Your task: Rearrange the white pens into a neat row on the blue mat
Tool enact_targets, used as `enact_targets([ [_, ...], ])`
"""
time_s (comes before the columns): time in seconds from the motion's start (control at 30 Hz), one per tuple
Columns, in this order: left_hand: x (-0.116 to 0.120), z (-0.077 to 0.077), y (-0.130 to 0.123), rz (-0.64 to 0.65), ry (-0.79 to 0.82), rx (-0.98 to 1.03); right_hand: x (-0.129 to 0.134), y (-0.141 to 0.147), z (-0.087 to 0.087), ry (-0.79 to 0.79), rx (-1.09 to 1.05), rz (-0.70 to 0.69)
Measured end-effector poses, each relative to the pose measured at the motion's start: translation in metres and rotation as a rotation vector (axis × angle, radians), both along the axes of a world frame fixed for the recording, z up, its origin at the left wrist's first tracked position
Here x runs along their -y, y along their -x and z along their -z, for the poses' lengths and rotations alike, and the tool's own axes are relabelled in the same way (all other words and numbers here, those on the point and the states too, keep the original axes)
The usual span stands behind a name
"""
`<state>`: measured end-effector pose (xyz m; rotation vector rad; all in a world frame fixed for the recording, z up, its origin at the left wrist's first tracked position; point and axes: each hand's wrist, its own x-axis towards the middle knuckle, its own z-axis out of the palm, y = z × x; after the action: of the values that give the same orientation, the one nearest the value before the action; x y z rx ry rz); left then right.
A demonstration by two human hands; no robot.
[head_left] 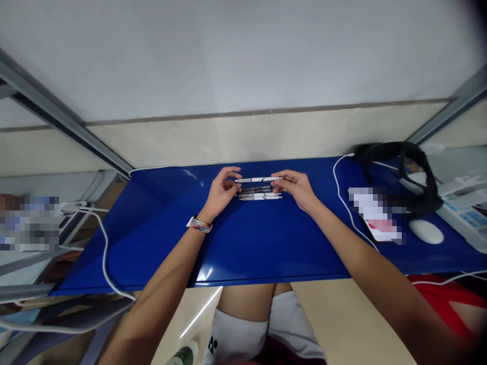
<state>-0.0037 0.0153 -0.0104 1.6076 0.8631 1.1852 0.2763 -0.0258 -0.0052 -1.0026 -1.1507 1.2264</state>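
Several slim pens (259,196) lie side by side, pointing left to right, on the blue table (243,243). Just beyond them, one white pen (258,179) is parallel to the row, between my two hands. My left hand (225,188) has its fingers curled at the pen's left tip, with a colourful band on the wrist. At the other end, my right hand (294,186) pinches the white pen between thumb and fingers. The fingertips of both hands partly cover the ends of the row.
To the right are a phone (375,215), a white mouse (426,231), a black headset (403,172) and a white cable (342,200). Another cable (104,248) hangs over the table's left side. A wall stands behind.
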Motion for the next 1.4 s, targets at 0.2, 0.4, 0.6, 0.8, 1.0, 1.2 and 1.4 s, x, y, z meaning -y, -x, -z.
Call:
enact_targets([
  [0.2,0.0,0.001,0.0,0.038,0.067,0.0,-0.001,0.0,0.001,0.006,0.003,0.003],
  [0.4,0.0,0.001,0.001,0.034,-0.029,-0.008,0.0,0.001,0.0,0.016,0.002,0.004],
  [0.6,0.001,-0.002,0.0,0.045,0.068,-0.013,0.0,0.001,-0.001,0.021,0.007,0.007],
  [0.8,0.002,-0.003,0.0,0.037,-0.001,-0.005,-0.001,0.001,0.0,0.031,-0.01,0.019],
  [1.0,0.005,-0.002,-0.002,0.001,0.032,-0.051,-0.002,0.001,0.002,0.026,-0.005,0.011],
  [1.2,0.005,-0.006,-0.003,-0.036,0.049,-0.075,0.0,0.0,0.001,0.035,-0.019,0.0],
  [1.4,0.008,-0.011,-0.003,-0.042,0.014,-0.084,0.001,-0.001,-0.001,0.078,-0.08,-0.033],
])
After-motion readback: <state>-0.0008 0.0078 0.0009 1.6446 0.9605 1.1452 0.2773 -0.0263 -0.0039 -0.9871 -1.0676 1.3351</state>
